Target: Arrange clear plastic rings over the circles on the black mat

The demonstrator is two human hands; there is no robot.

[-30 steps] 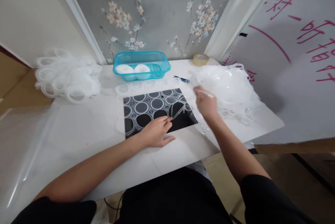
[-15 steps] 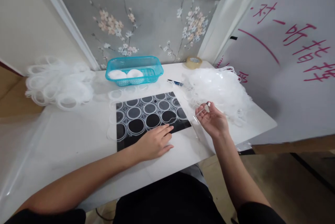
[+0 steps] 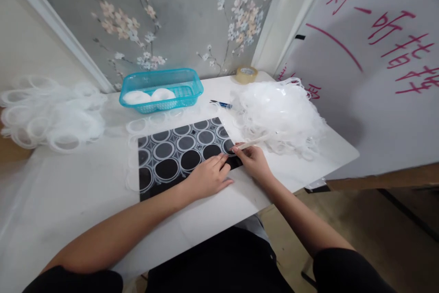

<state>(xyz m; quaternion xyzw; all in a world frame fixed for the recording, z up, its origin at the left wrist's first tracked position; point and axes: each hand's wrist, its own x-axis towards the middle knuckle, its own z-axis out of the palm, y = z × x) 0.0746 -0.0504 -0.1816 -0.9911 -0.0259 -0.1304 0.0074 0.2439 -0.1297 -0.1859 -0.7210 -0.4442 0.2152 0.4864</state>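
Note:
A black sheet (image 3: 157, 189) with rows of round cut-outs edged in translucent white lies on the white table. My left hand (image 3: 208, 176) rests palm down on its front edge, fingers stretched out and holding nothing. Beside it, at the sheet's right edge, my right hand (image 3: 254, 161) is closed in a pinch on a thin pale stick-like tool (image 3: 254, 141). The tool slants up to the right; its tip is too small to make out. Part of the sheet's front lies hidden under my left hand and forearm.
A heap of translucent scrap (image 3: 279, 112) is at the right, with tweezers (image 3: 221, 104) and a tape roll (image 3: 246, 74) behind. A blue basket (image 3: 190, 83) holds white round pieces (image 3: 163, 95). Translucent rings (image 3: 63, 140) are piled left. A written-on whiteboard (image 3: 343, 124) stands at right.
My right hand has turned over from palm up and moved left to the sheet's edge, the pale tool now pinched in its fingers. My left hand stays on the sheet. The view has shifted slightly.

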